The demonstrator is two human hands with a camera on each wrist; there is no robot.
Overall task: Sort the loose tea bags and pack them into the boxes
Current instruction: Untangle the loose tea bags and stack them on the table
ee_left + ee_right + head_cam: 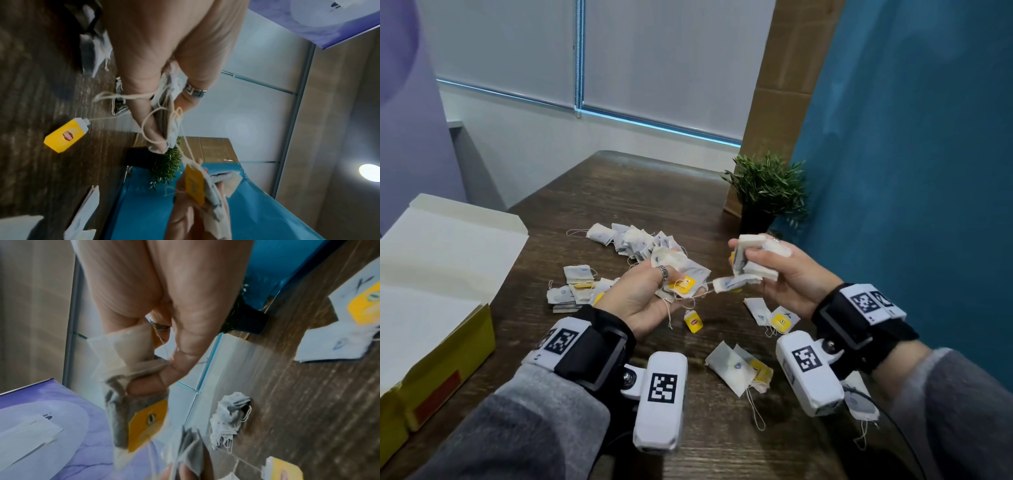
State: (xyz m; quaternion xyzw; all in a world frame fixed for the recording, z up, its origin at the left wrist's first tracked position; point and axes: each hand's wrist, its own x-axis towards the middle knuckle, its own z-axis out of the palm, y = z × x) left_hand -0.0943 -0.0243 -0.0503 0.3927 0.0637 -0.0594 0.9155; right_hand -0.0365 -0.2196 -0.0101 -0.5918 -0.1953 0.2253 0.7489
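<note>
Both hands are raised above the dark wooden table (pixel 619 192). My left hand (pixel 654 294) holds a small bunch of tea bags (pixel 681 270) under the thumb, one with a yellow tag (pixel 683 285); tangled strings hang from it and a second yellow tag (pixel 693 321) dangles below. My right hand (pixel 767 270) grips a stack of white tea bags (pixel 755 255), and one bag (pixel 732 283) sticks out toward the left hand. The left wrist view shows the left hand's fingers (pixel 152 123) wound in string (pixel 131 95). In the right wrist view the fingers (pixel 185 344) pinch the bags (pixel 123 353).
A yellow box (pixel 448 349) with an open white lid stands at the left edge. Loose tea bags lie in a pile (pixel 633 240) at the centre, a cluster (pixel 573 287) to its left, and more (pixel 739 371) near the front. A potted plant (pixel 765 192) stands by the blue wall.
</note>
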